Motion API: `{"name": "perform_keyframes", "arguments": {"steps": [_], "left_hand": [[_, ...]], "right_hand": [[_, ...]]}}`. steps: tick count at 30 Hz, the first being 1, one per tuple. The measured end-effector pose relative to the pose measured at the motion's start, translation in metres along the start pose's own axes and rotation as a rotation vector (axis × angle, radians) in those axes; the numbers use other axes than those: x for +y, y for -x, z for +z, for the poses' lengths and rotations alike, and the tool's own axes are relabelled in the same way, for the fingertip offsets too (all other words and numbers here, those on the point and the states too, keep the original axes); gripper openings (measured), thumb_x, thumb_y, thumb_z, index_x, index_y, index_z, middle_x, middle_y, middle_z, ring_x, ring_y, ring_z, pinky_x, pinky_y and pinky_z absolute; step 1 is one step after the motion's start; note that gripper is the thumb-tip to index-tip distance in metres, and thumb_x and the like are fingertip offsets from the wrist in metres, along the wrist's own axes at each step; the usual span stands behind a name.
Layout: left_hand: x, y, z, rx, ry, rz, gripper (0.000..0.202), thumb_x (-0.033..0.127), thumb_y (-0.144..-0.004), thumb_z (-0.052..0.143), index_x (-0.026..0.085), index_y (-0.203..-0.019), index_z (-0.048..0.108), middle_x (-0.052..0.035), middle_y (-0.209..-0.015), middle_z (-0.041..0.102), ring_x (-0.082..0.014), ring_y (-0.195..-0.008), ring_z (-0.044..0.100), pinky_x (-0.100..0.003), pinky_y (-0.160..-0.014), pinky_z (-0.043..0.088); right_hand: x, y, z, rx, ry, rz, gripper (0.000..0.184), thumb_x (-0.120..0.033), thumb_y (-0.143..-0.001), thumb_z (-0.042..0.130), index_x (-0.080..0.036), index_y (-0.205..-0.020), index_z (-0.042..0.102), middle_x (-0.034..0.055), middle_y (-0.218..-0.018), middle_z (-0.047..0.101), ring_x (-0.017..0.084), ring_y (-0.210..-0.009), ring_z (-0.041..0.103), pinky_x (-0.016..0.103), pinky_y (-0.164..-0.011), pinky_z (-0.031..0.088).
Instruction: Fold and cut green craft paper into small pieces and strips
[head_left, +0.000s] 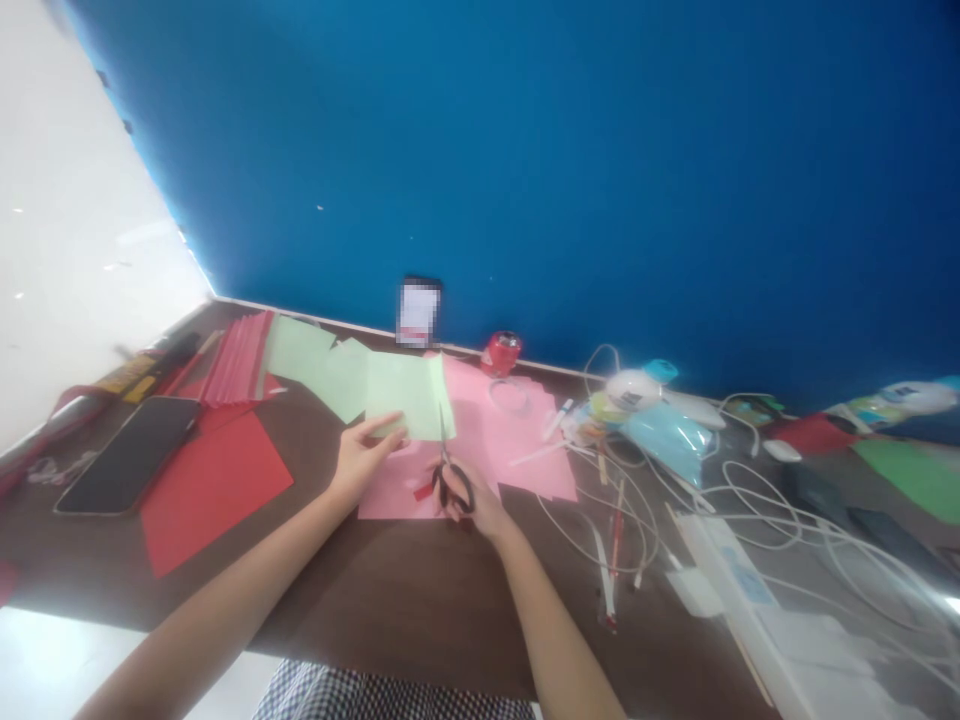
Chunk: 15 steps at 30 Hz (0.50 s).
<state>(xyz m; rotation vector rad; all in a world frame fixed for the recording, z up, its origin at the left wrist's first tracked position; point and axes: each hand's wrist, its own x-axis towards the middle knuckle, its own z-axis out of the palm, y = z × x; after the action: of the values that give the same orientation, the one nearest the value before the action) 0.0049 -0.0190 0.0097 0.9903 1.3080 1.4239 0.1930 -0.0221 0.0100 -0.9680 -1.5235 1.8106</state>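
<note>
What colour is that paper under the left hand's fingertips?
Pale green. The paper shows best in the head view, the only one.

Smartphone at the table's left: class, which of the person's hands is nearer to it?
Left. The left hand, touching the light green paper, is to the right of the smartphone; the right hand, holding the scissors, is farther right.

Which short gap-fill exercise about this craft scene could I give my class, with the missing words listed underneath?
1. The right hand holds black-handled ____.
2. Under the green sheet that the left hand touches lies ____ paper.
3. The wall straight ahead is ____.
4. The large sheet nearest the phone is ____.

Missing words: scissors; pink; blue; red.
</note>
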Motion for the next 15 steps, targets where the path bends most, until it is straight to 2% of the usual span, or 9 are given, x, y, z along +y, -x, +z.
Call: {"name": "perform_keyframes", "arguments": {"steps": [4, 9, 15], "left_hand": [[0.0014, 0.0018, 0.0016, 0.006, 0.005, 0.017, 0.046, 0.034, -0.061, 0.071, 0.013, -0.102, 0.063, -0.0080, -0.085, 0.070, -0.0225, -0.072, 0.067, -0.033, -0.069, 0.055], [0.0008, 0.0033, 0.0033, 0.041, -0.006, 0.078, 0.039, 0.032, -0.062, 0.070, 0.013, -0.097, 0.065, -0.0087, -0.093, 0.068, -0.0218, -0.072, 0.067, -0.031, -0.068, 0.056], [0.0004, 0.0030, 0.0015, 0.084, -0.047, 0.146, 0.036, 0.031, -0.064, 0.068, 0.012, -0.095, 0.066, -0.0085, -0.089, 0.069, -0.0218, -0.070, 0.067, -0.030, -0.065, 0.056]], "right_hand": [[-0.0008, -0.0005, 0.0033, 0.011, 0.008, -0.020, 0.042, -0.051, -0.081, 0.042, -0.016, -0.103, 0.047, -0.0034, -0.053, 0.056, 0.005, -0.033, 0.037, 0.017, -0.034, 0.025], [-0.0015, 0.0001, 0.0050, 0.039, 0.035, -0.058, 0.042, -0.051, -0.080, 0.043, -0.016, -0.104, 0.045, -0.0038, -0.055, 0.054, 0.005, -0.037, 0.038, 0.018, -0.036, 0.026], [-0.0024, 0.0011, 0.0007, 0.156, 0.117, -0.083, 0.035, -0.049, -0.080, 0.045, -0.018, -0.097, 0.047, -0.0049, -0.054, 0.051, 0.006, -0.039, 0.038, 0.018, -0.038, 0.028]]}}
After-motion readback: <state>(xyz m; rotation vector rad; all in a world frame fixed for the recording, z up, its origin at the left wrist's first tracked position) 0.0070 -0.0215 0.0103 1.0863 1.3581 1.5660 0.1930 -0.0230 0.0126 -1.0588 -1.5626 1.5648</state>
